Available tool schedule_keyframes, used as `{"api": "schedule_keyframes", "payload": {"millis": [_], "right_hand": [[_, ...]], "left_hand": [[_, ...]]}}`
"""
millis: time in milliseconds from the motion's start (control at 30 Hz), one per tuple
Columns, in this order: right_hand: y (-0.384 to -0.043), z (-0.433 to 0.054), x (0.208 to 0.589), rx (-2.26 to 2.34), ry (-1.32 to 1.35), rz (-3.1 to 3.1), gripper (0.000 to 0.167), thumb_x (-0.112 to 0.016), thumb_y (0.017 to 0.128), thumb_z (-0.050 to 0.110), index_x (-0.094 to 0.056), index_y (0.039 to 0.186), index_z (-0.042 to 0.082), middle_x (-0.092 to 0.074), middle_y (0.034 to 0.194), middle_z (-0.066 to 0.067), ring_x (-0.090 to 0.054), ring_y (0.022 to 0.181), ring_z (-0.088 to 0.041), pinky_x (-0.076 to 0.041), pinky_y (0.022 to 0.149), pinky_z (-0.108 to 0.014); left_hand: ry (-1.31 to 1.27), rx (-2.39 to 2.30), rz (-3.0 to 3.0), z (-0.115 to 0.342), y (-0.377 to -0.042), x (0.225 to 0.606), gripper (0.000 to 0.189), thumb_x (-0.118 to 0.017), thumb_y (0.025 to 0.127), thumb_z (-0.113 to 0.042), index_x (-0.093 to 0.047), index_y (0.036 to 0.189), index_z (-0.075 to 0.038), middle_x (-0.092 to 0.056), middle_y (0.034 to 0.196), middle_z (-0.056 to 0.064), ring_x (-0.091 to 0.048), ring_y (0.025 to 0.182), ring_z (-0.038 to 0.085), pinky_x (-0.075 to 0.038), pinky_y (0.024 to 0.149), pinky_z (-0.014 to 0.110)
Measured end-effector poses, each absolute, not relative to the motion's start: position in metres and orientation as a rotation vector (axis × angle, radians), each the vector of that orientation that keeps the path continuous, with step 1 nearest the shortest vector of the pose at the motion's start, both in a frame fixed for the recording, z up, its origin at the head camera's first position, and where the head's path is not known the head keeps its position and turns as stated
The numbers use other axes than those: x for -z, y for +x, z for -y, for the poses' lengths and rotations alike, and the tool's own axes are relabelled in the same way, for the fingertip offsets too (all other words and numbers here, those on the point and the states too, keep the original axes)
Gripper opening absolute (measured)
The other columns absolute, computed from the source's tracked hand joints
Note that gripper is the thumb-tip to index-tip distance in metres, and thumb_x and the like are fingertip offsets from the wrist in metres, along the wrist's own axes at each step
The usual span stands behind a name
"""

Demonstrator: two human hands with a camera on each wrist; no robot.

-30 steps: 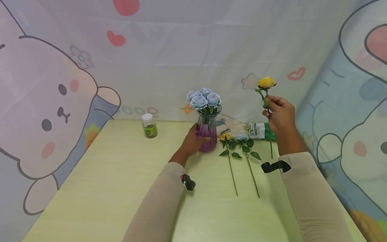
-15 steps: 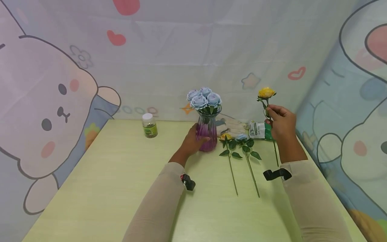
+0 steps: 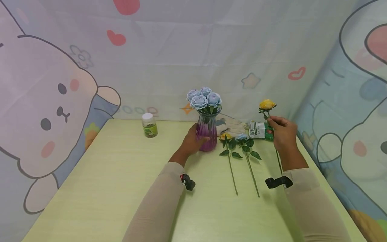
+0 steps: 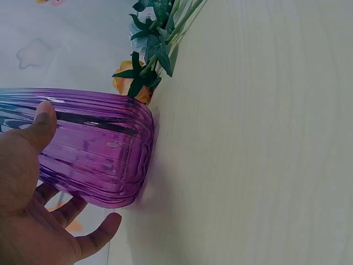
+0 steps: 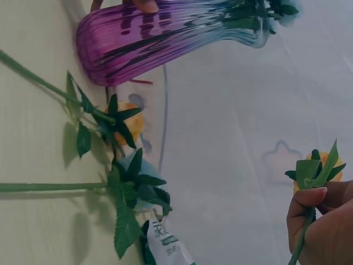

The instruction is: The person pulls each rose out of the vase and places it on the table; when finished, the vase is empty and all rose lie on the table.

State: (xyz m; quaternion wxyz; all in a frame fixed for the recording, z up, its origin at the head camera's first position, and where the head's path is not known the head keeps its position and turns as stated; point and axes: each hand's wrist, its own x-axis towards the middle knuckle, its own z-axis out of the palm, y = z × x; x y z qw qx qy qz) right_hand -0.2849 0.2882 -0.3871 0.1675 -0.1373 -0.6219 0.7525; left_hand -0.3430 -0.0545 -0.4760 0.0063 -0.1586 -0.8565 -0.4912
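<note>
Since a second ago, the right hand point(image 3: 283, 134) and the yellow rose point(image 3: 267, 105) it holds have come down together over the far right of the desk point(image 3: 121, 188). The rose is no nearer the vase point(image 3: 212, 132), whose bunch looks unchanged: only blue roses point(image 3: 199, 102) show in it.

The bloom points up; the long axis is the stem, steep, passing through the hand and slanting near and slightly right, its lower end hidden by the wrist. The right thumb and fingers pinch this stem just below the bloom.

The left hand point(image 3: 192, 142) grips the vase, which stands upright, mouth up. Its thumb lies against the glass and its fingers reach round the left side, at least one standing off it.

Between the vase and the right hand lie a loose yellow rose point(image 3: 225, 137) and a loose blue rose point(image 3: 242, 137), blooms far, stem ends near. Behind are a glove point(image 3: 232, 126) and a packet point(image 3: 257, 130).
</note>
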Motion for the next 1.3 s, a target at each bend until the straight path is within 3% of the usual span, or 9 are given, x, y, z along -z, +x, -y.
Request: {"api": "schedule_keyframes", "payload": {"millis": [267, 533, 833, 1300], "right_hand": [[-0.286, -0.293, 0.406, -2.088, -0.467, 1.798, 0.01, -0.075, 0.101, 0.006, -0.08, 0.104, 0.014, -0.064, 0.105, 0.005, -0.06, 0.096, -0.009, -0.057, 0.062, -0.017], [-0.284, -0.299, 0.422, -2.119, -0.508, 1.797, 0.021, -0.074, 0.102, 0.002, -0.076, 0.123, 0.003, -0.061, 0.112, 0.009, -0.061, 0.097, -0.006, -0.057, 0.061, -0.018], [-0.28, -0.305, 0.437, -2.13, -0.536, 1.837, 0.012, -0.073, 0.102, 0.003, -0.078, 0.111, 0.009, -0.065, 0.102, 0.006, -0.062, 0.096, -0.01, -0.057, 0.061, -0.019], [-0.278, -0.313, 0.463, -2.069, -0.586, 2.019, 0.027, -0.07, 0.105, 0.006, -0.07, 0.132, 0.001, -0.064, 0.099, 0.012, -0.064, 0.093, -0.003, -0.059, 0.065, -0.018]], "left_hand": [[-0.493, 1.543, 2.684, 0.054, -0.341, 0.474, 0.093, -0.071, 0.106, -0.037, -0.017, 0.174, -0.004, -0.029, 0.18, 0.021, -0.03, 0.167, 0.042, -0.025, 0.138, 0.055], [-0.486, 1.54, 2.686, 0.055, -0.342, 0.475, 0.093, -0.072, 0.106, -0.038, -0.017, 0.174, -0.005, -0.03, 0.179, 0.022, -0.032, 0.166, 0.042, -0.026, 0.138, 0.055], [-0.495, 1.513, 2.704, 0.056, -0.344, 0.478, 0.094, -0.07, 0.106, -0.04, -0.015, 0.175, -0.005, -0.028, 0.18, 0.021, -0.03, 0.167, 0.042, -0.024, 0.139, 0.054], [-0.521, 1.481, 2.704, 0.057, -0.345, 0.48, 0.093, -0.068, 0.107, -0.042, -0.016, 0.174, -0.004, -0.03, 0.178, 0.023, -0.031, 0.167, 0.043, -0.025, 0.138, 0.055]]}}
